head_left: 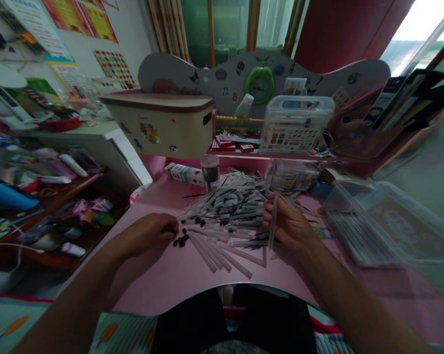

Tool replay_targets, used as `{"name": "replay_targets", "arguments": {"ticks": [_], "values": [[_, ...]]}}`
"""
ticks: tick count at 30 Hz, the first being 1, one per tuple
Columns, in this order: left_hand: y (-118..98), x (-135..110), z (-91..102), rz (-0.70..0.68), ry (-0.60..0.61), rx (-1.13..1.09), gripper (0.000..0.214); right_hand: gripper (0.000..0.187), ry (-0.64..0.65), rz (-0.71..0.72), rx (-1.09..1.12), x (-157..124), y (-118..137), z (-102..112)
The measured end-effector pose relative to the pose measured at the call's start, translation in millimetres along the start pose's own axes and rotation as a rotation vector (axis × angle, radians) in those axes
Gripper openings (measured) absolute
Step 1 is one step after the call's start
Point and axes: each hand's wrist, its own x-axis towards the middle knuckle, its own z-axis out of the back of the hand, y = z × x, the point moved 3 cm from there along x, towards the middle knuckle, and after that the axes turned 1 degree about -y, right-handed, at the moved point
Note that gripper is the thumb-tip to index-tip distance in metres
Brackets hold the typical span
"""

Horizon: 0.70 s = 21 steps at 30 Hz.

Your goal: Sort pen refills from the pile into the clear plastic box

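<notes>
My right hand [290,221] is closed around a slim translucent tube [272,223], held nearly upright above the desk. My left hand [159,228] rests low over the pink desk with its fingers curled; whatever they pinch, if anything, is hidden. Just right of those fingers lie several small black caps [183,240]. Between my hands, a few loose pale tubes [222,255] fan out toward the desk's front edge. Behind them spreads a large heap of similar tubes [240,196] with grey and dark parts. Thin dark pieces [253,241] lie beside my right hand.
An open clear plastic box [402,231] stands at the right, with grey sticks [354,236] in its left part. A small clear cup [210,169] and a long carton [185,173] stand behind the heap. The shelf above carries a lidded cream bin [163,125] and a clear case [297,125].
</notes>
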Motion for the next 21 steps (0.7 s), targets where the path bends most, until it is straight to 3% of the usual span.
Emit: {"name": "replay_targets", "arguments": {"ticks": [5,8,11,14,17,21], "values": [[-21.0,7.2,21.2,-0.037,-0.210,-0.080,0.014,0.031,0.025,-0.001,-0.134,-1.7,0.5,-3.0],[-58.3,14.7,24.0,-0.084,-0.267,-0.406,0.017,0.032,0.022,-0.002,-0.311,-2.8,0.1,-3.4],[-100.5,23.7,14.1,-0.099,-0.297,-0.815,0.020,0.030,0.016,0.024,-0.544,-6.0,-0.7,-3.8],[-129.3,33.7,-4.2,-0.080,-0.314,-1.118,0.024,0.025,0.065,0.166,-0.832,-11.6,0.9,-9.2],[-139.5,41.4,-21.3,-0.062,-0.328,-1.241,0.023,0.017,0.121,0.328,-1.061,-16.8,2.3,-17.1],[-139.0,44.3,-33.0,-0.056,-0.333,-1.285,0.021,0.010,0.149,0.439,-1.235,-18.1,1.4,-21.5]]}}
